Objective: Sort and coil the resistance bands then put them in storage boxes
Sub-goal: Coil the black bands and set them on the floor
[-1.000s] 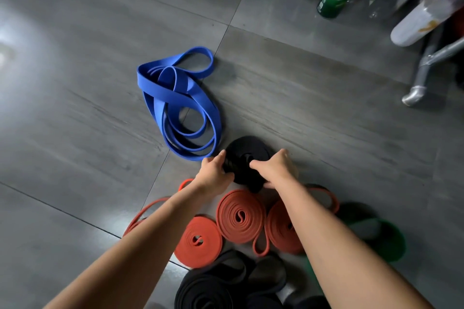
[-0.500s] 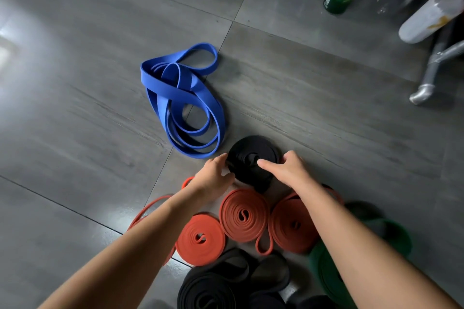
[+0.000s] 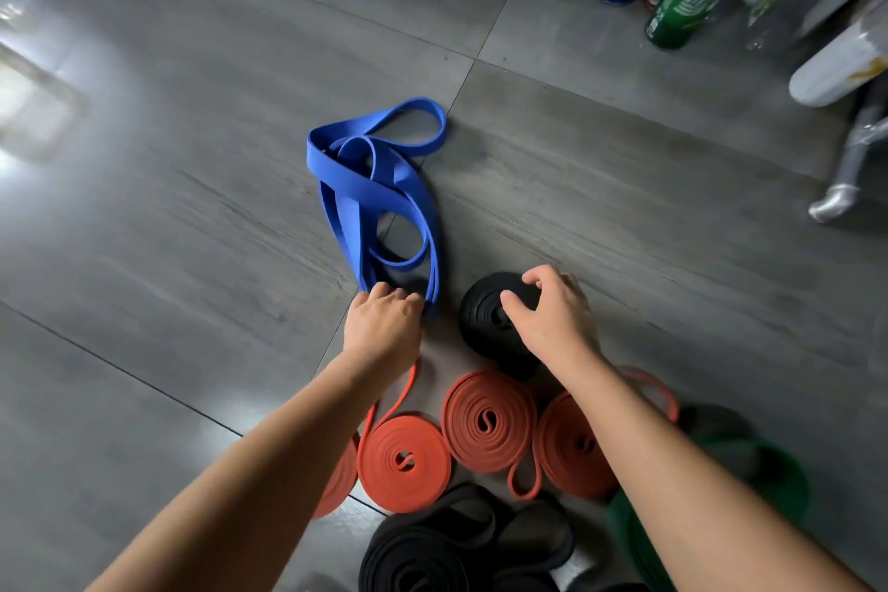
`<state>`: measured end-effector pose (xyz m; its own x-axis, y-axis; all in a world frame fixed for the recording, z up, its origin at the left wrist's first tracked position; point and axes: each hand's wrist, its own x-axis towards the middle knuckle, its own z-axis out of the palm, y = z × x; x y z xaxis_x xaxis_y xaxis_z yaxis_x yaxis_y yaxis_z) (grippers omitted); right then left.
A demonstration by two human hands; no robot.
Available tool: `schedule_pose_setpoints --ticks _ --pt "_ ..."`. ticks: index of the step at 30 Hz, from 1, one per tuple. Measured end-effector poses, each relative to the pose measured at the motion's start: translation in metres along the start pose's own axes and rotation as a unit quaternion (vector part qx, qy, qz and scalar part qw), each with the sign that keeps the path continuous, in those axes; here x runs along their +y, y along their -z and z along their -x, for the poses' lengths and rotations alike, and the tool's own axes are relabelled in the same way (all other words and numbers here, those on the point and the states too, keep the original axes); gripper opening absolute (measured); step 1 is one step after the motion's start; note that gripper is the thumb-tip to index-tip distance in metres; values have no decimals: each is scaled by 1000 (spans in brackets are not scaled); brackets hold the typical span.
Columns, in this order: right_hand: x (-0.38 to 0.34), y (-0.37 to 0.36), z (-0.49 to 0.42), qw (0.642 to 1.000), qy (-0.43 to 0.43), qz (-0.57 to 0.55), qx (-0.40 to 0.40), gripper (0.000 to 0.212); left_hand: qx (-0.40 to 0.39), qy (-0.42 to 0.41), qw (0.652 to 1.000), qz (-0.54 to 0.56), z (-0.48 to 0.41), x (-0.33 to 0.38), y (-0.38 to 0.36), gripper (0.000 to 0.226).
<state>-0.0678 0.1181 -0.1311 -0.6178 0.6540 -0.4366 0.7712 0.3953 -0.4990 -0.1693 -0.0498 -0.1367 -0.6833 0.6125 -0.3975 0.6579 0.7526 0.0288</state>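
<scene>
A loose blue resistance band (image 3: 379,192) lies in tangled loops on the grey floor. My left hand (image 3: 382,327) reaches its near end, fingers curled on the blue strands. A coiled black band (image 3: 485,312) stands just right of it; my right hand (image 3: 552,312) hovers over it with thumb and fingers curled around its top. Nearer me lie three coiled orange bands (image 3: 487,421), more black coils (image 3: 423,553) and a green band (image 3: 778,486) partly hidden by my right forearm.
Drink cans and bottles (image 3: 687,0) stand at the far right by a white cylinder (image 3: 841,63) and a metal chair leg (image 3: 836,197). A clear plastic box (image 3: 33,63) shows at the far left. Open floor lies left of the blue band.
My left hand left the black coil and moved left onto the near end of the blue band. My right hand stayed at the black coil, lifting slightly.
</scene>
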Motion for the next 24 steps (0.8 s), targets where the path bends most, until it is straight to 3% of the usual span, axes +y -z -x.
schedule_pose_setpoints --ticks 5,9,15,24 --pt "-2 14 26 1000 -2 7 -14 35 88 26 981 168 6 -6 43 25" --pt "-6 40 54 998 -13 34 -41 33 90 20 960 263 17 -8 98 25" --pt "8 64 77 994 -70 59 -60 39 50 31 965 255 48 -13 119 18" --pt "13 -12 14 983 -182 3 -26 60 -74 0 970 232 55 -14 27 24"
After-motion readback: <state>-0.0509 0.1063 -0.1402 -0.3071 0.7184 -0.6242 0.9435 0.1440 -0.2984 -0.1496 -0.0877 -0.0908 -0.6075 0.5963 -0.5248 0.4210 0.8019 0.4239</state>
